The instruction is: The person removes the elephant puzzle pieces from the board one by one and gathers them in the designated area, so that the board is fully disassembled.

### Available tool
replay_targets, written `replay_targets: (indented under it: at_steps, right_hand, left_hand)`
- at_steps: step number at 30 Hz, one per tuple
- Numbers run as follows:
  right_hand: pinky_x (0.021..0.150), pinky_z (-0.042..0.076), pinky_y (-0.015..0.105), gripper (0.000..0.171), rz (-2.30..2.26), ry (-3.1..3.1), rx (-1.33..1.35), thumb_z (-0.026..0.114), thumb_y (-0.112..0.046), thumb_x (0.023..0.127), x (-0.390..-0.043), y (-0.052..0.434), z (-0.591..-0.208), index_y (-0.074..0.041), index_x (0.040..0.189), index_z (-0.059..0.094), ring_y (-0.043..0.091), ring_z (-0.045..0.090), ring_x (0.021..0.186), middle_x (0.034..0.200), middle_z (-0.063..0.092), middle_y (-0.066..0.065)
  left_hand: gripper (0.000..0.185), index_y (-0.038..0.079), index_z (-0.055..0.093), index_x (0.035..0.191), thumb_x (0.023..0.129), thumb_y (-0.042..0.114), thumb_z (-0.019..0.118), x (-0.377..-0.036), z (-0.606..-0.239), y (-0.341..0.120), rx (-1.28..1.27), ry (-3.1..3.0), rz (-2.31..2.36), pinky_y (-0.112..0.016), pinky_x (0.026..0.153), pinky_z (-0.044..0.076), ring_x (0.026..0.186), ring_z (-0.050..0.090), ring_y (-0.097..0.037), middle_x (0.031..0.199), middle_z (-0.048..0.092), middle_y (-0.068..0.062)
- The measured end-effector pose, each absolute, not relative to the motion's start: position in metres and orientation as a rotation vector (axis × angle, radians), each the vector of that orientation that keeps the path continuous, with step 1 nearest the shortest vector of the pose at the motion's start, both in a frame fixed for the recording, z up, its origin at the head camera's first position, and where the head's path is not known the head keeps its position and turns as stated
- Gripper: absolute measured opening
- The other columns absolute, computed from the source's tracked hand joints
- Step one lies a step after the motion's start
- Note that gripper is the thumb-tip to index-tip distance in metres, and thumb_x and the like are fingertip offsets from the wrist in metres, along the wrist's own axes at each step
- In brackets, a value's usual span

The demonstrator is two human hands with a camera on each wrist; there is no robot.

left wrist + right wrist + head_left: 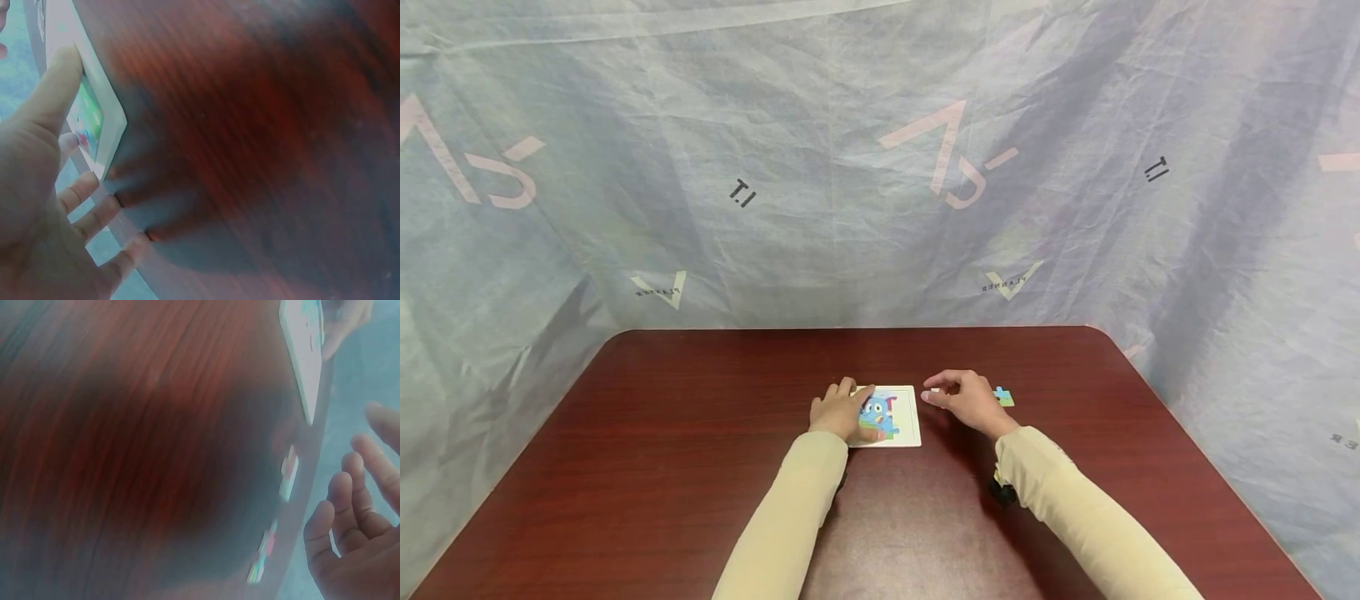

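A jigsaw puzzle in a white-framed board (908,423) lies flat in front of me, partly filled with a blue cartoon animal on green. My left hand (838,414) rests at its left side. The left thumb (62,75) lies over the board's near part, and the other fingers spread beside its edge. Right of the board hovers my right hand (972,405), its fingers loosely bent with nothing visible held. Near that hand lie two loose puzzle pieces in the right wrist view: one pale piece (289,475) and one with pink and green (259,556).
Everything lies on a dark red wooden table (685,433) with rounded far corners. A blue-and-green puzzle piece (1004,397) shows just beyond the right wrist. Pale printed cloth (835,233) hangs around the table's back and sides.
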State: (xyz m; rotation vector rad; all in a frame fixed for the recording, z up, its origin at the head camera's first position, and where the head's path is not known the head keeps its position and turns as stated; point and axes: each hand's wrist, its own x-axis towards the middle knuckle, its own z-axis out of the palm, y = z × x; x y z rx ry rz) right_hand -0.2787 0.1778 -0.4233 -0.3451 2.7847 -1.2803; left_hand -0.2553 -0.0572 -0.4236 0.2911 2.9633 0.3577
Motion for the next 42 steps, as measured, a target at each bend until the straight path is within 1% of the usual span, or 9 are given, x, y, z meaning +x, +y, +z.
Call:
replay_targets:
  at_steps: [3, 6, 9, 14, 19, 23, 29, 35, 42]
  right_hand:
    - [0.065, 0.044, 0.032, 0.022, -1.264, 2.799, -0.348, 0.075, -0.023, 0.094, -0.280, 0.169, -0.426, -0.009, 0.111, 0.077, 0.018, 0.054, 0.074, 0.084, 0.063, 0.001]
    - [0.064, 0.044, 0.032, 0.019, -1.265, 2.802, -0.339, 0.076, -0.023, 0.094, -0.282, 0.159, -0.428, -0.011, 0.108, 0.078, 0.016, 0.054, 0.073, 0.082, 0.064, 0.000]
    - [0.065, 0.045, 0.032, 0.018, -1.247, 2.807, -0.329, 0.077, -0.023, 0.093, -0.283, 0.150, -0.429, -0.011, 0.107, 0.078, 0.016, 0.054, 0.071, 0.080, 0.063, -0.001]
    - [0.065, 0.047, 0.031, 0.018, -1.154, 2.827, -0.335, 0.077, -0.020, 0.092, -0.284, 0.137, -0.433, -0.010, 0.107, 0.079, 0.015, 0.056, 0.070, 0.082, 0.066, 0.000]
    - [0.062, 0.047, 0.030, 0.014, -1.065, 2.883, -0.354, 0.079, -0.018, 0.090, -0.284, 0.127, -0.437, -0.010, 0.101, 0.080, 0.015, 0.057, 0.068, 0.081, 0.068, 0.001]
    - [0.059, 0.045, 0.029, 0.012, -0.966, 2.959, -0.369, 0.080, -0.019, 0.089, -0.284, 0.122, -0.438, -0.011, 0.098, 0.081, 0.013, 0.055, 0.066, 0.079, 0.068, 0.000]
    - [0.055, 0.045, 0.030, 0.015, -0.878, 2.993, -0.365, 0.081, -0.023, 0.089, -0.284, 0.119, -0.436, -0.014, 0.100, 0.081, 0.014, 0.057, 0.067, 0.083, 0.068, 0.000]
    - [0.058, 0.047, 0.032, 0.013, -0.839, 3.003, -0.340, 0.082, -0.023, 0.087, -0.285, 0.115, -0.435, -0.015, 0.098, 0.080, 0.016, 0.060, 0.074, 0.088, 0.068, 0.001]
    - [0.060, 0.048, 0.032, 0.014, -0.874, 2.974, -0.304, 0.084, -0.021, 0.086, -0.288, 0.114, -0.435, -0.013, 0.095, 0.078, 0.017, 0.059, 0.074, 0.087, 0.066, 0.001]
  left_hand:
    - [0.085, 0.020, 0.048, 0.153, 0.082, 0.048, 0.083, -0.258, -0.428, -0.056, 0.280, 2.974, 0.359, -0.051, 0.099, 0.043, 0.130, 0.044, -0.030, 0.144, 0.045, -0.009]
    - [0.085, 0.020, 0.048, 0.153, 0.081, 0.048, 0.084, -0.260, -0.431, -0.055, 0.267, 2.973, 0.376, -0.052, 0.101, 0.042, 0.132, 0.044, -0.030, 0.144, 0.045, -0.009]
    - [0.084, 0.019, 0.050, 0.151, 0.080, 0.047, 0.086, -0.261, -0.431, -0.055, 0.260, 2.977, 0.390, -0.052, 0.100, 0.043, 0.130, 0.046, -0.030, 0.141, 0.047, -0.009]
    - [0.082, 0.019, 0.052, 0.150, 0.080, 0.046, 0.086, -0.259, -0.427, -0.055, 0.247, 2.972, 0.376, -0.051, 0.099, 0.044, 0.128, 0.046, -0.029, 0.139, 0.047, -0.008]
    - [0.082, 0.019, 0.052, 0.150, 0.081, 0.047, 0.084, -0.257, -0.426, -0.056, 0.253, 2.971, 0.352, -0.050, 0.097, 0.044, 0.127, 0.047, -0.029, 0.138, 0.048, -0.007]
    - [0.082, 0.019, 0.052, 0.150, 0.080, 0.049, 0.084, -0.256, -0.427, -0.056, 0.265, 2.976, 0.336, -0.051, 0.097, 0.045, 0.128, 0.047, -0.028, 0.138, 0.048, -0.007]
    - [0.082, 0.021, 0.051, 0.151, 0.081, 0.051, 0.082, -0.256, -0.426, -0.055, 0.272, 2.976, 0.299, -0.051, 0.098, 0.044, 0.130, 0.046, -0.028, 0.141, 0.047, -0.007]
    - [0.081, 0.022, 0.051, 0.152, 0.082, 0.051, 0.081, -0.255, -0.425, -0.056, 0.259, 2.971, 0.301, -0.050, 0.098, 0.044, 0.131, 0.045, -0.028, 0.142, 0.046, -0.007]
    - [0.082, 0.022, 0.048, 0.153, 0.083, 0.051, 0.080, -0.254, -0.426, -0.055, 0.250, 2.961, 0.289, -0.050, 0.099, 0.043, 0.132, 0.044, -0.028, 0.145, 0.045, -0.007]
